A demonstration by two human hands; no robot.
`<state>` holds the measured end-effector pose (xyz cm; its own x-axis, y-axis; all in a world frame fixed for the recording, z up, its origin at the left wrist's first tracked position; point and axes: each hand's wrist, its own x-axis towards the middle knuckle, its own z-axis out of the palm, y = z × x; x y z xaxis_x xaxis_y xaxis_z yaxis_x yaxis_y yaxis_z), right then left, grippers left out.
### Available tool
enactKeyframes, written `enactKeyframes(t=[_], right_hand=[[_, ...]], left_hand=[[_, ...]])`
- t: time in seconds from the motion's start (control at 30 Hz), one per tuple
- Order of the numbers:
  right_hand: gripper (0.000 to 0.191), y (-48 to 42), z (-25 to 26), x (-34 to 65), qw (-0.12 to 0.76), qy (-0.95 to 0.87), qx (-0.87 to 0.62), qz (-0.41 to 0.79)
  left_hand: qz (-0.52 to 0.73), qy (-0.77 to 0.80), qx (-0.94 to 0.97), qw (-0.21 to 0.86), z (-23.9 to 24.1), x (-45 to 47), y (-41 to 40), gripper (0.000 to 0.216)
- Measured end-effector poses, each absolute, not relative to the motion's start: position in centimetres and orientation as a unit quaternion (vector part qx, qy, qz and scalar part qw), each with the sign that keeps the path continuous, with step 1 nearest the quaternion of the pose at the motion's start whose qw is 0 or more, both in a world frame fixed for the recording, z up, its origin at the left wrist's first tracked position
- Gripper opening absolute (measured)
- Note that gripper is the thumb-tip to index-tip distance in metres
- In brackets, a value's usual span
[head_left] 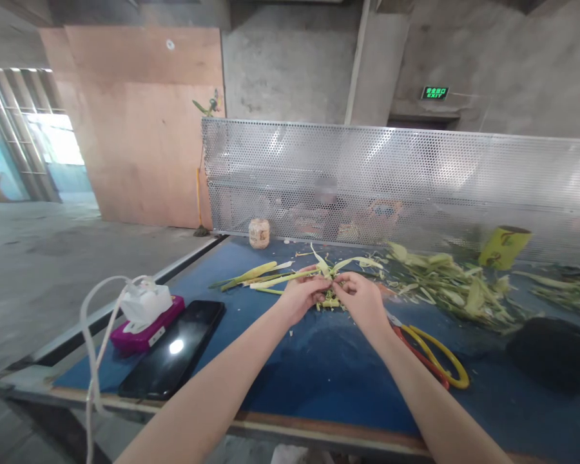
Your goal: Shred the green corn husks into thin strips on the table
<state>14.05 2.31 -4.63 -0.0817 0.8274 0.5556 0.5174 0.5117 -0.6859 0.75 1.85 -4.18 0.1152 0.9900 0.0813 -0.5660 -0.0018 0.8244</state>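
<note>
At the middle of the blue tabletop my left hand [302, 296] and my right hand [360, 298] meet with bent fingers. Both pinch a pale green leaf strip [323, 265], whose ends stick up and out to the sides. The exact grip is partly hidden by the fingers. Small yellow-green pieces [329, 303] lie just under the hands. Left of them, several long green and yellow leaf strips [251, 274] rest on the table. Scissors [435, 354] with one red and one yellow handle lie beside my right forearm, which partly covers them.
A leaf heap [444, 277] spreads at right, near a yellow container [505, 248] and a black object [553, 354]. At left are a phone [174, 351] and a purple power strip [147, 332] with white chargers and cables. A cream cylinder [259, 233] stands before the perforated metal screen [391, 180].
</note>
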Motion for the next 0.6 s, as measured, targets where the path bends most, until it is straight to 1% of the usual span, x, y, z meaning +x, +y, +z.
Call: enactKeyframes(t=[0.23, 0.43, 0.5, 0.6], right_hand=[[0.017, 2.49, -4.63, 13.95, 0.466, -0.729, -0.463, 0.193], [0.015, 2.62, -4.6, 13.91, 0.456, -0.736, -0.46, 0.198], [0.015, 2.52, -4.54, 13.86, 0.452, -0.736, -0.458, 0.21], [0.016, 2.15, -4.32, 13.68, 0.442, -0.737, -0.452, 0.24]], left_hand=[[0.636, 0.308, 0.399, 0.585, -4.43, 0.94, 2.13, 0.045], [0.602, 0.298, 0.392, 0.628, -4.25, 0.84, 1.72, 0.052], [0.613, 0.295, 0.386, 0.623, -4.35, 0.77, 1.83, 0.052], [0.645, 0.292, 0.382, 0.594, -4.42, 0.61, 2.23, 0.047]])
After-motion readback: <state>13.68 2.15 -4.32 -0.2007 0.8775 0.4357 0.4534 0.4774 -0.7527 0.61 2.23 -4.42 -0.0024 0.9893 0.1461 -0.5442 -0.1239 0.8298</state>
